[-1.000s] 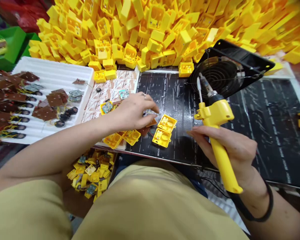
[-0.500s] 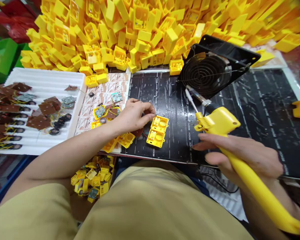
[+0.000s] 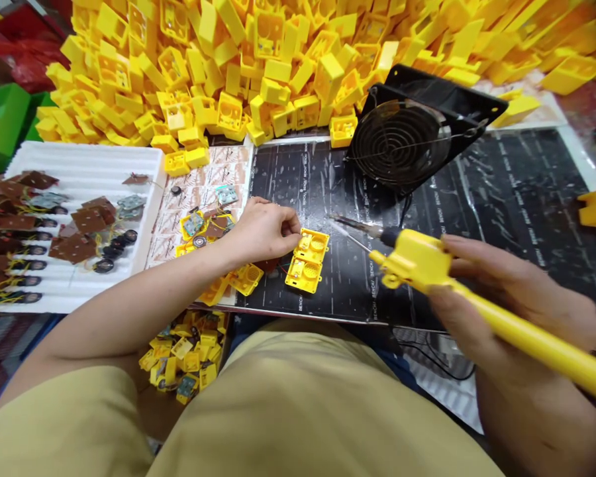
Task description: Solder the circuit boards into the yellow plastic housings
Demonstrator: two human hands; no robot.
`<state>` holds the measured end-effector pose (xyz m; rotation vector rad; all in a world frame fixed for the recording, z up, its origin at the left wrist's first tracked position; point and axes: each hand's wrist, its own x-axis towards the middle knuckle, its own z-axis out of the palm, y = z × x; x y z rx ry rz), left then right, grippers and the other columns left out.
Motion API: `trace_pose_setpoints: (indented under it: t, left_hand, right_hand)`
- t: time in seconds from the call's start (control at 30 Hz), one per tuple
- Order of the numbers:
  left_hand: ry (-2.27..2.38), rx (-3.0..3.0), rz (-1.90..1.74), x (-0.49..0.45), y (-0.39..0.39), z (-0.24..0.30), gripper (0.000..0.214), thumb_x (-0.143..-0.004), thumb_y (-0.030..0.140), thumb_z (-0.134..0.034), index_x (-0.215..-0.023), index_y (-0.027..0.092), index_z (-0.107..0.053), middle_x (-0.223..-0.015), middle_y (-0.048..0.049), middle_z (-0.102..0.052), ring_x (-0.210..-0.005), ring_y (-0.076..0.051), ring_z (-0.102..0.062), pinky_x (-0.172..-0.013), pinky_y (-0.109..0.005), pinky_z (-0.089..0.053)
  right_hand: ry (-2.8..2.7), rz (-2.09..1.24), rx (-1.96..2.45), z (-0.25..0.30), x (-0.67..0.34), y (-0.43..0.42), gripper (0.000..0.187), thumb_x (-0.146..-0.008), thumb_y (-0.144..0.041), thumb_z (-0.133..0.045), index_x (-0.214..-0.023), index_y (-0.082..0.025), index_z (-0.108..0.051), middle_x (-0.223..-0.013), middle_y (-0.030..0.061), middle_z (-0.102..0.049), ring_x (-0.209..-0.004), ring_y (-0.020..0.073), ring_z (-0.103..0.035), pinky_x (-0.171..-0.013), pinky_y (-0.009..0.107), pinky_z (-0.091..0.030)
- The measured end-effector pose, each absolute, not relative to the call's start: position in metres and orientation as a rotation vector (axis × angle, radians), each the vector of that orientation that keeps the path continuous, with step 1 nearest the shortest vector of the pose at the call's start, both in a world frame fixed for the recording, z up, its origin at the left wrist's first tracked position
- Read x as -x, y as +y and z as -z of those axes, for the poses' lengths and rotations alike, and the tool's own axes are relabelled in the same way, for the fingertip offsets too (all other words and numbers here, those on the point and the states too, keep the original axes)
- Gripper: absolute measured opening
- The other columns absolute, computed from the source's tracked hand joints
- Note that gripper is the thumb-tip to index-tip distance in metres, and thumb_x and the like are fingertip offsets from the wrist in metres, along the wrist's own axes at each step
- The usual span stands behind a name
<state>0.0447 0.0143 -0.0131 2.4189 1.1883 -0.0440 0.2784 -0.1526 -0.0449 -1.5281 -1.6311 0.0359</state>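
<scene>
My right hand (image 3: 521,318) is closed round the handle of a yellow soldering gun (image 3: 422,258). Its dark tip and a thin metal feed tube point left over the black mat, just right of two yellow plastic housings (image 3: 306,271) lying open side up. My left hand (image 3: 271,225) rests at the upper left edge of these housings with thumb and fingertips pinched together; what is between them is hidden. Partly under that hand is a brown circuit board (image 3: 272,264) with a thin wire. Another yellow housing (image 3: 247,279) lies beside it to the left.
A black fan (image 3: 400,142) stands behind the soldering gun. Yellow housings are heaped along the back (image 3: 278,73). On the left, a white foam tray (image 3: 92,162) holds brown boards and small speakers. A box of yellow parts (image 3: 191,358) sits below the bench edge.
The soldering gun has come away from the fan, down and left towards the two housings, and my right fingers have closed round it. My left hand stays at the housings.
</scene>
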Motion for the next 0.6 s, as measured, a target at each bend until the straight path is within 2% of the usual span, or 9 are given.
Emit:
trace_pose_setpoints:
  t: [0.03,0.1,0.23,0.4,0.6]
  left_hand:
    - [1.194,-2.414,0.048,-0.045,0.014,0.013,0.011,-0.078,0.025,-0.063,-0.074,0.019,-0.071,-0.065,0.0016,-0.069,-0.067,-0.016,-0.063,-0.102,-0.042,-0.041]
    - [1.199,-2.405,0.047,-0.046,0.014,0.012,0.010,-0.077,0.024,-0.062,-0.073,0.019,-0.070,-0.064,0.0019,-0.069,-0.066,-0.015,-0.063,-0.101,-0.042,-0.042]
    - [1.187,-2.396,0.058,-0.047,0.014,0.012,0.009,-0.077,0.022,-0.063,-0.071,0.019,-0.069,-0.062,0.0016,-0.068,-0.064,-0.015,-0.063,-0.099,-0.041,-0.044]
    - [1.182,-2.416,0.093,-0.048,0.016,0.013,0.010,-0.079,0.024,-0.064,-0.074,0.019,-0.071,-0.065,0.0004,-0.069,-0.067,-0.017,-0.064,-0.097,-0.041,-0.044]
    - [1.161,-2.443,0.105,-0.047,0.017,0.014,0.010,-0.078,0.024,-0.064,-0.075,0.019,-0.072,-0.066,0.0004,-0.071,-0.069,-0.018,-0.065,-0.100,-0.044,-0.042]
  right_hand:
    - [-1.654,-0.017,1.483,0.042,-0.276,-0.152,0.052,-0.086,-0.031,-0.072,-0.135,-0.035,-0.057,-0.096,0.0034,-0.074,-0.063,0.0207,-0.069,-0.048,0.033,-0.056]
    - [-1.759,0.009,1.348,0.038,-0.271,-0.150,0.055,-0.082,-0.026,-0.077,-0.133,-0.031,-0.058,-0.093,0.0021,-0.075,-0.066,0.0199,-0.071,-0.052,0.031,-0.060]
    - [-1.917,-0.041,1.174,0.032,-0.265,-0.142,0.036,-0.083,-0.020,-0.075,-0.114,-0.031,-0.061,-0.079,-0.0036,-0.074,-0.062,0.0148,-0.071,-0.051,0.023,-0.060]
    - [-1.977,-0.078,1.111,0.026,-0.260,-0.136,0.023,-0.080,-0.017,-0.078,-0.092,-0.027,-0.062,-0.073,-0.0045,-0.072,-0.061,0.0130,-0.070,-0.051,0.021,-0.059]
    - [-2.110,-0.081,1.122,0.023,-0.266,-0.134,0.020,-0.084,-0.018,-0.075,-0.095,-0.027,-0.060,-0.077,-0.0034,-0.071,-0.066,0.0123,-0.070,-0.062,0.023,-0.061]
